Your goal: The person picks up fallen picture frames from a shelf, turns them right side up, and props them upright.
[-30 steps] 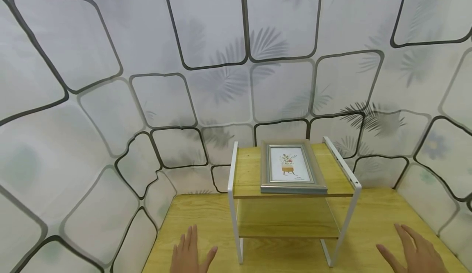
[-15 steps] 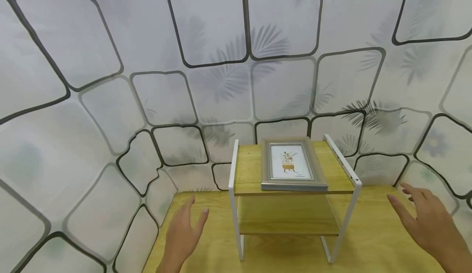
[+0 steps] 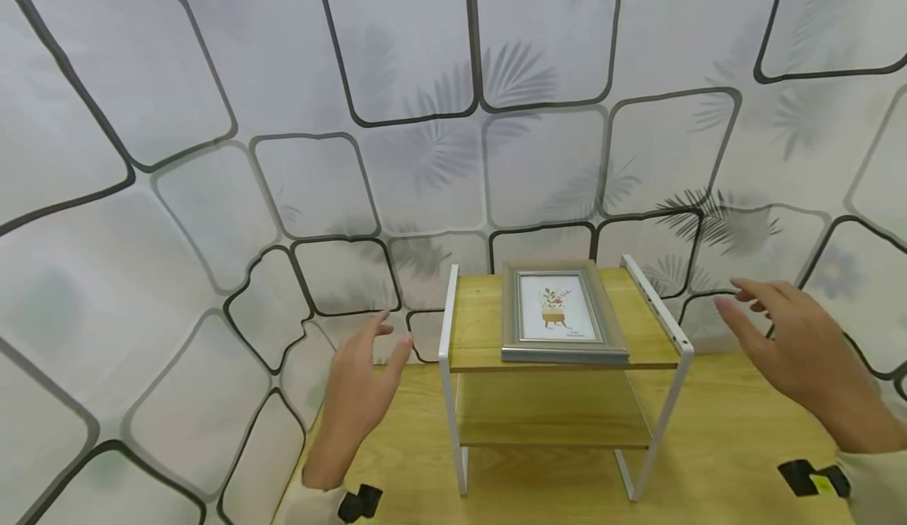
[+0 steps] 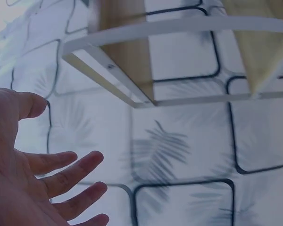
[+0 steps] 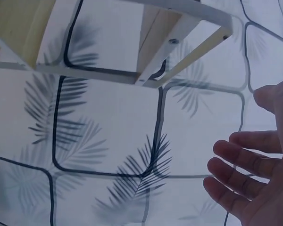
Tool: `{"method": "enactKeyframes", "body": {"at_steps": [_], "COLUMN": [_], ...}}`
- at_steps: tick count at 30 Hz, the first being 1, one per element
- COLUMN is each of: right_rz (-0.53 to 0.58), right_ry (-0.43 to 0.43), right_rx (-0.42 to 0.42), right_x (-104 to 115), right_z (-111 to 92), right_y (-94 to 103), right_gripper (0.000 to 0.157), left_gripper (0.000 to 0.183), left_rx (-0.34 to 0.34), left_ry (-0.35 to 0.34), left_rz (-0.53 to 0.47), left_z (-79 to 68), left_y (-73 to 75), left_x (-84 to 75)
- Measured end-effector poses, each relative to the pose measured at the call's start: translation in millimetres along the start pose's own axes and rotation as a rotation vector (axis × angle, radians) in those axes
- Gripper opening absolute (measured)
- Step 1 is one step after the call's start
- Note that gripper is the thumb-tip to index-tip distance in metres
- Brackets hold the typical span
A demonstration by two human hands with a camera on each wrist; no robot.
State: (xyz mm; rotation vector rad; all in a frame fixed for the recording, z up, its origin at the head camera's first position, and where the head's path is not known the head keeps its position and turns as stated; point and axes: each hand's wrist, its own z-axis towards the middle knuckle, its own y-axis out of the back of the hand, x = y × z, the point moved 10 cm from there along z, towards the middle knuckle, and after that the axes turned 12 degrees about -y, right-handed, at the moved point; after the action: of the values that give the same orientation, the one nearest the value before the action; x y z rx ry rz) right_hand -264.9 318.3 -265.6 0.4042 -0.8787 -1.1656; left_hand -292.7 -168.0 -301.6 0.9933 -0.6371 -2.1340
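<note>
A silver-beige picture frame (image 3: pixel 612 328) with a plant drawing lies flat on the top board of a small two-tier shelf (image 3: pixel 476 328) with white metal side frames. To the shelf's left, my left hand (image 3: pixel 359 379) is raised in the air with nothing in it, thumb and fingers apart. On the other side my right hand (image 3: pixel 797 344) hovers, also holding nothing, its fingers pointing toward the shelf. Both wrist views show the shelf's white side rail from below, with loosely spread fingers of the left hand (image 4: pixel 42 174) and right hand (image 5: pixel 259 174) apart from it.
The shelf stands on a yellow wood-grain surface (image 3: pixel 716 430). Behind it and along both sides runs pale fabric (image 3: pixel 425 179) printed with dark rounded squares and leaves. A lower board (image 3: pixel 553 419) spans the shelf beneath the top. Dark straps (image 3: pixel 360 503) sit at the wrists.
Both hands have risen from the bottom of the head view to about the height of the shelf top, bringing the wrists and sleeves into sight. The picture frame and shelf stay in place.
</note>
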Motion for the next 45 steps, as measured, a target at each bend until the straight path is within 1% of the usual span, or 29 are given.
{"method": "enactKeyframes", "body": {"at_steps": [2, 5, 9, 12, 15, 17, 21, 23, 26, 29, 31, 34, 39, 42, 45], "right_rz": [0.026, 0.059, 0.061, 0.044, 0.02, 0.002, -0.041, -0.068, -0.092, -0.079, -0.054, -0.035, -0.055, -0.07, -0.09], "right_ry": [0.004, 0.019, 0.051, 0.086, 0.101, 0.107, 0.112, 0.112, 0.105, 0.101, 0.105, 0.129, 0.176, 0.181, 0.168], "right_rx": [0.028, 0.076, 0.143, 0.17, 0.21, 0.242, 0.315, 0.357, 0.422, 0.474, 0.492, 0.49, 0.469, 0.462, 0.465], "right_x": [9.9, 24.2, 41.9, 55.6, 67.9, 75.0, 86.4, 91.0, 94.9, 99.3, 102.6, 107.6, 111.4, 112.3, 113.2], "right_z": [7.4, 17.3, 25.8, 29.0, 31.9, 34.2, 37.5, 37.9, 37.2, 34.6, 32.9, 31.4, 30.3, 30.0, 29.7], "right_y": [-1.0, -4.6, -14.3, -21.5, -29.4, -36.3, -52.1, -60.8, -74.2, -83.2, -86.6, -89.7, -95.4, -97.6, -99.9], "right_gripper": [0.047, 0.048, 0.05, 0.052, 0.055, 0.057, 0.062, 0.066, 0.068, 0.069, 0.068, 0.065, 0.062, 0.061, 0.058], "left_gripper": [0.059, 0.056, 0.054, 0.055, 0.058, 0.06, 0.064, 0.065, 0.065, 0.066, 0.067, 0.067, 0.057, 0.049, 0.048], "left_rx": [0.007, 0.011, 0.037, 0.095, 0.164, 0.218, 0.329, 0.38, 0.433, 0.47, 0.49, 0.514, 0.517, 0.52, 0.523], "left_ry": [-0.014, -0.055, -0.109, -0.131, -0.15, -0.146, -0.138, -0.15, -0.177, -0.197, -0.206, -0.213, -0.235, -0.254, -0.269], "left_rz": [-0.009, 0.002, 0.01, 0.017, 0.046, 0.06, 0.084, 0.103, 0.116, 0.135, 0.153, 0.172, 0.196, 0.22, 0.242], "left_z": [9.1, 21.5, 33.6, 40.6, 46.8, 49.7, 53.4, 54.6, 55.8, 55.8, 55.6, 54.9, 56.6, 58.9, 61.9], "left_y": [0.3, -0.1, -6.0, -15.7, -26.9, -35.1, -53.6, -63.0, -74.4, -82.9, -87.3, -92.7, -97.7, -100.1, -102.0], "left_x": [-10.8, -28.8, -51.5, -65.7, -78.1, -83.6, -91.7, -95.8, -102.4, -106.8, -108.8, -110.2, -113.7, -117.5, -120.7]}}
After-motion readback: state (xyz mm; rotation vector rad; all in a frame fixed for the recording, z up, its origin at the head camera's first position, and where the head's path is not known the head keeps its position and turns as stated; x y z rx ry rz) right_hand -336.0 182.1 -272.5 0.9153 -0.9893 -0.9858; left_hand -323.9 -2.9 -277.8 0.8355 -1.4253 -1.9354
